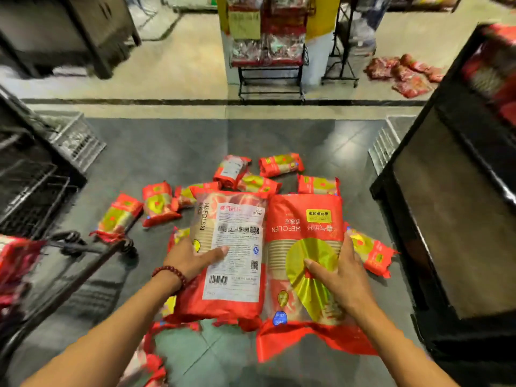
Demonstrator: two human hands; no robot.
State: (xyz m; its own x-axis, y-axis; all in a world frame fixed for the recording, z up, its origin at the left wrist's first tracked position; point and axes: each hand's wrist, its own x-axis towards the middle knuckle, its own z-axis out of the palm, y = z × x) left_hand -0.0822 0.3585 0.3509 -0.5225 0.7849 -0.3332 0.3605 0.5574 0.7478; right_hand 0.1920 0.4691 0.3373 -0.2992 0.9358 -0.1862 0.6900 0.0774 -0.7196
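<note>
Two red packs of paper cups are held up side by side above the grey floor. My left hand [192,259] grips the left pack [231,219] along its left edge, thumb across its white back label. My right hand [339,277] grips the right pack [305,219] along its right edge, thumb on the yellow-green window. The left pack shows its back, the right pack its front, upside down. A beaded bracelet is on my left wrist.
Several more red cup packs [160,203] lie scattered on the floor ahead. A black shelf unit [452,219] stands at the right, a wire rack [30,185] and a cart handle [83,247] at the left. A display stand [269,51] is across the aisle.
</note>
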